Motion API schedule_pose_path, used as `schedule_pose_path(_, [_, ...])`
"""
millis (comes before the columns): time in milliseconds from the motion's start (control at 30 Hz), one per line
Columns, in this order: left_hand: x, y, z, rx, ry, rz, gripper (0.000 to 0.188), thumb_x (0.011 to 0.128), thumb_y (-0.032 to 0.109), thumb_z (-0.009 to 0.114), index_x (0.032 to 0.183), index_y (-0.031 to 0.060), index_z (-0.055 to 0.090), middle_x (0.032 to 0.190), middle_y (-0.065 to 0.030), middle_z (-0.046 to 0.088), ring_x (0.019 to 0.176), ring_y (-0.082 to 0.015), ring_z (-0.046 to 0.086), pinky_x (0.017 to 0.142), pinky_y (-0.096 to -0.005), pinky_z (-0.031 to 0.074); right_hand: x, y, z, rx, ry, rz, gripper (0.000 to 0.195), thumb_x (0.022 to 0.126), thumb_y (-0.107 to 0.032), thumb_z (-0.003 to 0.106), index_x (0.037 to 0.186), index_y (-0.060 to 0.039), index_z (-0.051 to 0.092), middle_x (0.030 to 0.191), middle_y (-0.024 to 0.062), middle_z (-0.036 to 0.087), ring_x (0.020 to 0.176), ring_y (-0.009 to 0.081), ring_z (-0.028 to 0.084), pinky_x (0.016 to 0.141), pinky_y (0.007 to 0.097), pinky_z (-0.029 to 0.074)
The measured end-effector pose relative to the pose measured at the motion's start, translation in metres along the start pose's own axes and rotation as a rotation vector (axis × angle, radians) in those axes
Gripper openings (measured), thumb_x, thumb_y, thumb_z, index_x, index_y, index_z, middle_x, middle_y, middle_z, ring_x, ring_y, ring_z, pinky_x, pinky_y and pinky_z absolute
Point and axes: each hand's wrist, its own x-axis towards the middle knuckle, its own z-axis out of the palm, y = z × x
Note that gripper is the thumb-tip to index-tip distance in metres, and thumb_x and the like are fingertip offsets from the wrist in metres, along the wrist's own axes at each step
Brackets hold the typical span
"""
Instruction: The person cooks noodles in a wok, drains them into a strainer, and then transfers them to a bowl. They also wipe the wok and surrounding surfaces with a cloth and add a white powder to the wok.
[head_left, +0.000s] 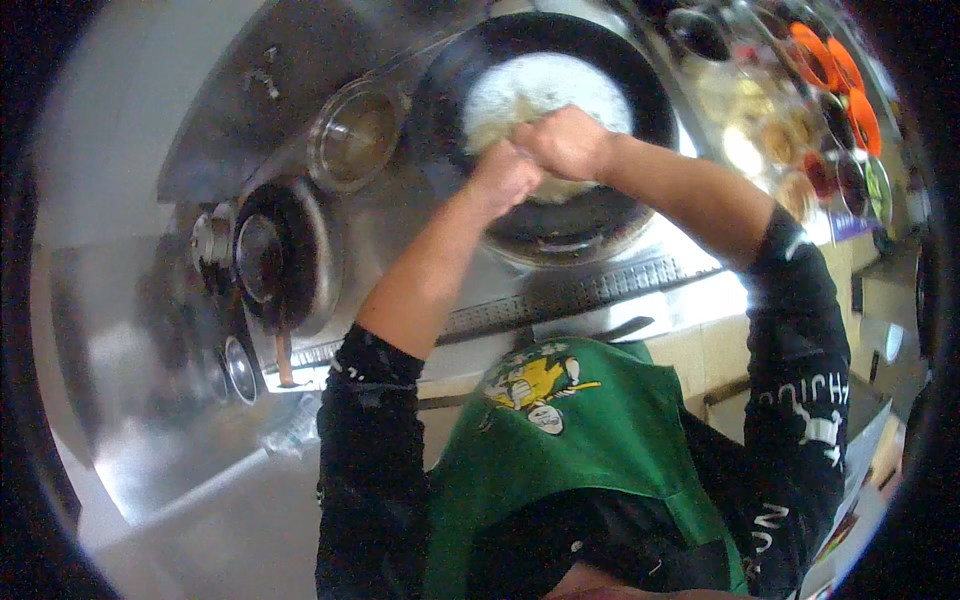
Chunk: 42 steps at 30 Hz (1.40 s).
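A large dark wok (442, 97) stands before me with white, foamy-looking liquid (574, 79) in it. My left hand (506, 176) and my right hand (574, 142) meet over the wok, fingers closed. Both seem to grip a pale, soft mass (517, 112), parts of which show above and below the hands. Motion blur and the backs of the hands hide the fingertips, and what the mass is cannot be told. Left of the wok is a round clear or metal bowl (356, 135) with brownish contents.
A second dark pan (289, 255) with a wooden handle (283, 360) sits at left. Several ingredient containers, some orange-rimmed (862, 124), fill the upper right. A perforated metal strip (570, 292) runs along the stove front. Metal pots (214, 240) stand farther left; a clear plastic bag (296, 431) lies below.
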Motion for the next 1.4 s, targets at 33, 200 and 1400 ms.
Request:
schedule_pose_path(33, [-0.008,0.015,0.015,-0.064,0.008,-0.099,0.023,0.067,-0.001,0.059,0.089,0.0072,0.060,0.078,-0.0031,0.058,0.061,-0.0139,0.054,0.046,-0.0274,0.039,-0.005,0.008,0.005,-0.028,0.048,-0.037,0.023,0.084,-0.018,0.054,0.105,-0.0097,0.057,0.079,0.0145,0.066,0.073,0.0338,0.067,0.063,0.0458,0.053])
schedule_pose_path(200, [-0.014,0.001,0.006,-0.453,-0.101,-0.160,0.019,0.069,0.001,0.060,0.085,0.0102,0.057,0.073,-0.0028,0.057,0.059,-0.0130,0.053,0.049,-0.0267,0.043,-0.018,-0.005,-0.017,-0.067,0.346,-0.245,0.027,0.087,-0.020,0.051,0.112,-0.0142,0.056,0.090,0.0070,0.059,0.080,0.0256,0.065,0.061,0.0398,0.052])
schedule_pose_path(1400, [-0.008,0.064,0.034,0.695,0.370,0.277,0.045,0.079,0.003,0.062,0.123,-0.0004,0.054,0.110,-0.0179,0.066,0.106,-0.0305,0.064,0.090,-0.0371,0.050,0.008,-0.005,-0.039,0.180,-0.030,0.286,0.046,0.075,-0.030,0.069,0.117,-0.0135,0.064,0.095,0.0162,0.071,0.088,0.0345,0.069,0.076,0.0464,0.055])
